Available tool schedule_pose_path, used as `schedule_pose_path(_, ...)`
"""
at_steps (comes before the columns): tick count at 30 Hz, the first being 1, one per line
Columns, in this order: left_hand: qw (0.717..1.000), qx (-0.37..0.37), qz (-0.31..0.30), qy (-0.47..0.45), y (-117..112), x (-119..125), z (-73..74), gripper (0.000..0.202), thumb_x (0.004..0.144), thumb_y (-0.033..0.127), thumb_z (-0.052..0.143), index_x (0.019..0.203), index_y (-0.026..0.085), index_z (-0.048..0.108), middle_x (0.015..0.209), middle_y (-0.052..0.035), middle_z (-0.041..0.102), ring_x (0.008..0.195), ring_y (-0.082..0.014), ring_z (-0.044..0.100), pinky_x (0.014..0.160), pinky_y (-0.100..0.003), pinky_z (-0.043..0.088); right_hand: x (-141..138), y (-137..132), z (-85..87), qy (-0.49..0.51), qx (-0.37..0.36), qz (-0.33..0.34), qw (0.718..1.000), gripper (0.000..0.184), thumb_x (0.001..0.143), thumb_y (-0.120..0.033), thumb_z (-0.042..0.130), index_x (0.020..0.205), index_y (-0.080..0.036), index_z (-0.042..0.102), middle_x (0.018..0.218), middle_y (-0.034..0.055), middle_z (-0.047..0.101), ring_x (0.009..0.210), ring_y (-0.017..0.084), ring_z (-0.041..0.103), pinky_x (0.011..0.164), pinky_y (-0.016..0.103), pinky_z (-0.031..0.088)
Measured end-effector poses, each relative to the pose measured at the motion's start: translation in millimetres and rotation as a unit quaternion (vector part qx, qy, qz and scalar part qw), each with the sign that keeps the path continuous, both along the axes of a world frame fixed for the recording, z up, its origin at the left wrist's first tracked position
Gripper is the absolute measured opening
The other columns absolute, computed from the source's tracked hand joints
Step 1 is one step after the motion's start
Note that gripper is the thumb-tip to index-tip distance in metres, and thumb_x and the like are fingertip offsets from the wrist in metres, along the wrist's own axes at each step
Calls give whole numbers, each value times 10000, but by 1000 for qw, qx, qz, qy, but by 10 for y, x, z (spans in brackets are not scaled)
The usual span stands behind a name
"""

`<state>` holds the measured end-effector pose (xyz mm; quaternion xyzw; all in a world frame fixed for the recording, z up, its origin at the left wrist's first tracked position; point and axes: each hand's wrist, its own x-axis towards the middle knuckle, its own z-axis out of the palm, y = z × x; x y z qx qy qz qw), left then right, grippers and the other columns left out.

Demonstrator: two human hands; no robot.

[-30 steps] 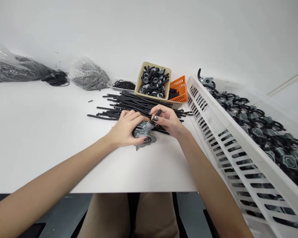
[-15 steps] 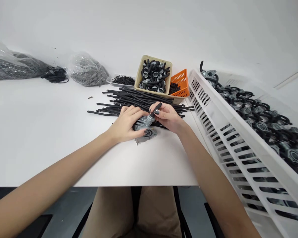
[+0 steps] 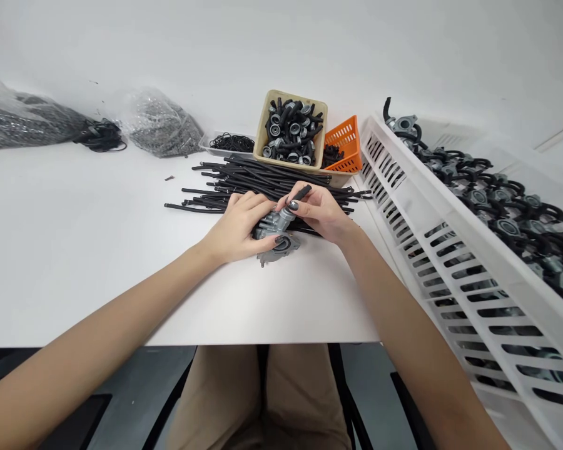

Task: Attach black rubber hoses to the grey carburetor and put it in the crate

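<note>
Fingers of our left hand [image 3: 238, 226] curl around a grey cast-metal valve body [image 3: 276, 232] and press it onto the white tabletop [image 3: 75, 250], while our right hand [image 3: 319, 212] pinches a short black rubber hose [image 3: 298, 195] against the body's upper end. Just behind lies a loose pile of long black hoses [image 3: 263, 184], then a beige bin of black fittings [image 3: 291, 132] beside an orange basket [image 3: 344, 144]. At our right stands a white slatted crate [image 3: 431, 250] of finished grey assemblies.
</note>
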<state>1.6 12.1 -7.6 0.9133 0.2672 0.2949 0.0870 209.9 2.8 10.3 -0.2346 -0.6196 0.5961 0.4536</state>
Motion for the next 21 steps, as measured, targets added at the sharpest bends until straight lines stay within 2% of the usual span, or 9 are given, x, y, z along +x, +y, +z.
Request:
schedule_pose_path(6,1000,-4,8,-2,3,-13,-4,505,847,610,422,1076,190,581,995,-88,617,904,-269,510,817,-422,320,-49,-4,-32,-14,12,-46,999,330,700,-410,814,786,-178,597,782,2,650,776,134,607,753,280,515)
schedule_pose_path(15,1000,-12,21,-1,-10,-11,18,449,856,567,444,1044,186,590,994,-81,624,897,-264,511,816,-412,315,-132,-8,-69,-22,47,-123,991,381,677,-414,825,726,-184,525,734,-35,551,661,85,506,632,224,460)
schedule_pose_path(21,1000,-12,24,4,-16,-14,17,457,855,572,448,1077,195,583,998,-77,621,899,-261,504,816,-401,315,-164,-11,-73,-24,56,-133,989,433,667,-421,829,704,-194,462,720,-51,494,638,74,468,601,210,434)
